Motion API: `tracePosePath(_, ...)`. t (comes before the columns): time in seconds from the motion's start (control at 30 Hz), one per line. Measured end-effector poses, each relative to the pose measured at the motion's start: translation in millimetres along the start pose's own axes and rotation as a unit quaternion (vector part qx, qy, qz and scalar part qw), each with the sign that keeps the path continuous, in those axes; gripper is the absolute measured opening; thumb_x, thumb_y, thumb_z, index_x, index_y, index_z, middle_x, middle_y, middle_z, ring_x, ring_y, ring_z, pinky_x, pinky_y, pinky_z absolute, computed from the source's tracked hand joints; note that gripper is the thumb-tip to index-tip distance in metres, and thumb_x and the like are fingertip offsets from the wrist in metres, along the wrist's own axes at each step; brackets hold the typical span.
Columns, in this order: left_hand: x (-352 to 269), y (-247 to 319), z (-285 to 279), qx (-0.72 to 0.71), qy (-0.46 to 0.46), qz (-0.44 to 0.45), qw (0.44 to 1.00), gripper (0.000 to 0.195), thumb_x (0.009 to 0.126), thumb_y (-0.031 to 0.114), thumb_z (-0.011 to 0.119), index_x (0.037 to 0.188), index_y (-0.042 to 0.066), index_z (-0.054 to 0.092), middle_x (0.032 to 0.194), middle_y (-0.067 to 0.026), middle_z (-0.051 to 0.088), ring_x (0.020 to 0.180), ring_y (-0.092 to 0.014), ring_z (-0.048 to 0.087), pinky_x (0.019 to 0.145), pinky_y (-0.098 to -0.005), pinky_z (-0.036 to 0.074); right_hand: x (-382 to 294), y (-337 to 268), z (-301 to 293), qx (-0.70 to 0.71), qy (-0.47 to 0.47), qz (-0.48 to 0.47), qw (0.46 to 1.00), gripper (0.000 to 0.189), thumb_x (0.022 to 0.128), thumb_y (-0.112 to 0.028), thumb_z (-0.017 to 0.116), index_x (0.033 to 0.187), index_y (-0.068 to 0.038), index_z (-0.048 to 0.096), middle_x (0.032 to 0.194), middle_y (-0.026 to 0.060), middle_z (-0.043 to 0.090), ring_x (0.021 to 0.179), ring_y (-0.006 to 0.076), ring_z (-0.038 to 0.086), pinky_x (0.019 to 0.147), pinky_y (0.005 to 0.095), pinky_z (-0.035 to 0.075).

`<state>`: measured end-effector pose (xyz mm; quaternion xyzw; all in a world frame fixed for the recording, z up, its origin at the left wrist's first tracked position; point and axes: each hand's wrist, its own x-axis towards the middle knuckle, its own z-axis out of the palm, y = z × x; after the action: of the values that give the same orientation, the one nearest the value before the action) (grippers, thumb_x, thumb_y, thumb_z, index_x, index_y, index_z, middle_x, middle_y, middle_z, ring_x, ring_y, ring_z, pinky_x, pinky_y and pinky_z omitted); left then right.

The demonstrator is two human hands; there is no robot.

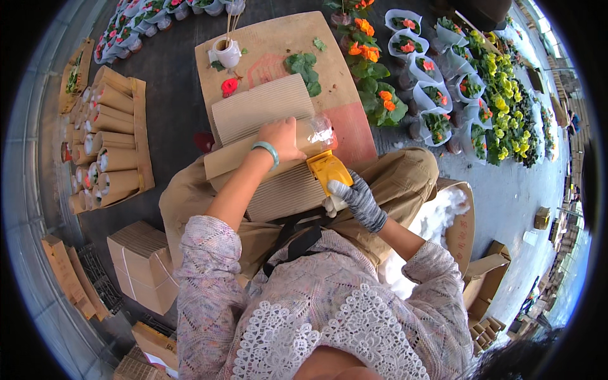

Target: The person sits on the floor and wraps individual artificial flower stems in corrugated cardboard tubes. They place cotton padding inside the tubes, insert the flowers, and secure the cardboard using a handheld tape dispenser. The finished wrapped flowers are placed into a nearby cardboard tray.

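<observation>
A rolled sleeve of corrugated cardboard (237, 151) lies across my lap and the near edge of a cardboard-topped work surface (266, 28). My bare left hand (281, 138), with a green bangle at its wrist, presses on the sleeve. At the sleeve's right end a pot wrapped in clear plastic (324, 134) shows. My right hand (356, 197), in a grey and white glove, grips a yellow tape dispenser (329, 171) against the sleeve by the pot. Corrugated cardboard sheets (263, 107) lie beyond and beneath the sleeve. The plant inside is hidden.
A white cup with thin sticks (226, 51), a red flower (229, 87) and green leaves (304, 69) lie on the surface. Wrapped potted flowers (430, 95) stand right. Cardboard-sleeved plants (114, 161) and a strapped cardboard stack (142, 270) are left. White stuffing (439, 213) fills a box near my right knee.
</observation>
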<state>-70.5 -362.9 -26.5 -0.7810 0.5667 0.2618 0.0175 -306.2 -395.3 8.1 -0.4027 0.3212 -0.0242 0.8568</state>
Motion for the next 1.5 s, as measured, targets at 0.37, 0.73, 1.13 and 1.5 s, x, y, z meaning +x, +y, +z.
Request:
tracePosePath(0.37,-66,18,31,0.216,0.216,0.019,0.952,0.083,0.061,0.029,0.075,0.128,-0.001,0.037,0.117,-0.0161,0.05,0.105,-0.027,0.047,0.087,-0.0369,0.04,-19,-2,-37,0.025,0.128,-0.134,0.982,0.028,0.087,-0.025,0.06,0.1,-0.002,0.051,0.068,0.0096,0.059,0.054,0.0176,0.058,0.052,0.0293,0.051)
tracePosePath(0.73,-76,6,31,0.033,0.158,-0.001,0.987,0.085,0.05,0.04,0.082,0.116,0.002,0.044,0.113,-0.0102,0.05,0.108,-0.026,0.045,0.09,-0.0392,0.036,-9,-58,17,-0.089,0.045,-0.223,0.97,0.036,0.087,-0.024,0.061,0.112,-0.001,0.05,0.085,0.0062,0.061,0.066,0.0134,0.059,0.062,0.0258,0.049)
tracePosePath(1.13,-42,-20,-3,-0.08,-0.036,-0.099,0.991,0.081,0.061,0.053,0.074,0.115,-0.002,0.048,0.117,-0.0168,0.053,0.107,-0.028,0.052,0.089,-0.0358,0.041,10,-68,60,-0.056,-0.001,-0.234,0.971,0.036,0.089,-0.033,0.056,0.105,0.0,0.052,0.068,0.0115,0.06,0.054,0.0173,0.058,0.055,0.0283,0.049)
tracePosePath(1.5,-102,-22,6,-0.461,0.251,0.03,0.85,0.048,0.091,0.024,0.053,0.129,-0.003,0.041,0.127,-0.0154,0.047,0.115,-0.025,0.048,0.096,-0.0335,0.04,-82,-21,38,0.023,-0.008,-0.025,0.999,0.066,0.069,-0.032,0.072,0.117,0.006,0.049,0.096,0.0165,0.063,0.075,0.0227,0.065,0.066,0.0309,0.054)
